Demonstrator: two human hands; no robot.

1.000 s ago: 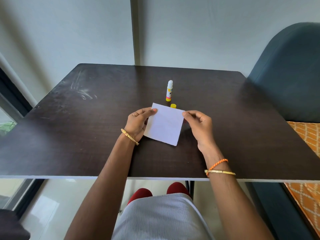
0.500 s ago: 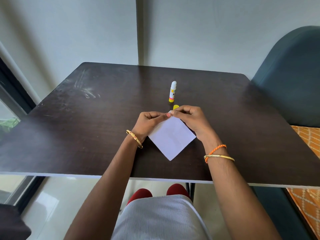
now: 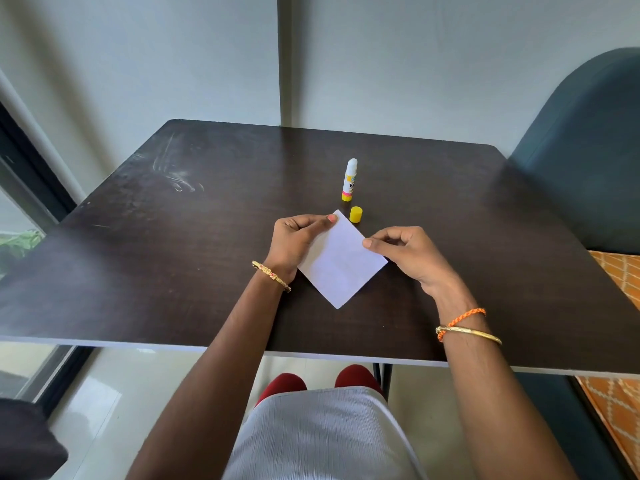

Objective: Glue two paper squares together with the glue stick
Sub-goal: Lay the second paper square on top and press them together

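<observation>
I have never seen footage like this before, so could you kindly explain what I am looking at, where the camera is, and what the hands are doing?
There is no machine here: a person works with two bare hands. The single picture comes from a wide-angle camera worn on the head, looking forward and down, so the arms reach in from the bottom edge.

On the dark table lies white paper, turned like a diamond. It looks like one sheet; I cannot tell whether a second square lies under it. The left hand pinches its far corner, and the right hand pinches its right edge.

Beyond the paper a glue stick stands upright with its white tip uncovered. Its yellow cap sits on the table between the stick and the paper. Neither hand touches either one.
</observation>
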